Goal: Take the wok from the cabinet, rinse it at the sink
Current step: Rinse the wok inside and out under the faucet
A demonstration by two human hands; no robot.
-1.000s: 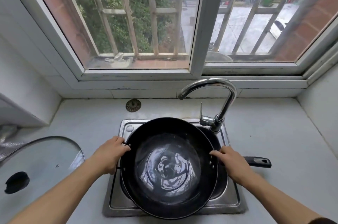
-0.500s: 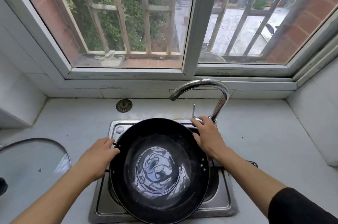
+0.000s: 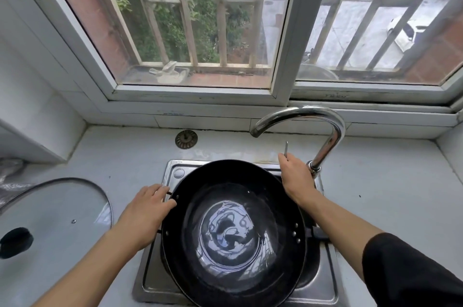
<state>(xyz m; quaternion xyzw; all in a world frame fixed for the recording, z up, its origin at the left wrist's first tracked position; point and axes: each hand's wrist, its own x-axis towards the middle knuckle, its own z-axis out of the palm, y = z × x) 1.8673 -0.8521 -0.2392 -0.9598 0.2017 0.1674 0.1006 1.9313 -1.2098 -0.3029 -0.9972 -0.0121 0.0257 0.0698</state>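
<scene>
Wok (image 3: 233,234) sits in the sink (image 3: 323,279), tipped a little, a shallow pool of water shining in its bottom. My left hand (image 3: 146,214) grips the small handle on its left rim to steady it. My right hand (image 3: 297,177) pinches the thin tap lever (image 3: 286,147) beside the tap (image 3: 325,131). No water falls from the spout, so I judge this the rinsing step. Next move: work that lever gently, with the wok's bowl under the spout.
</scene>
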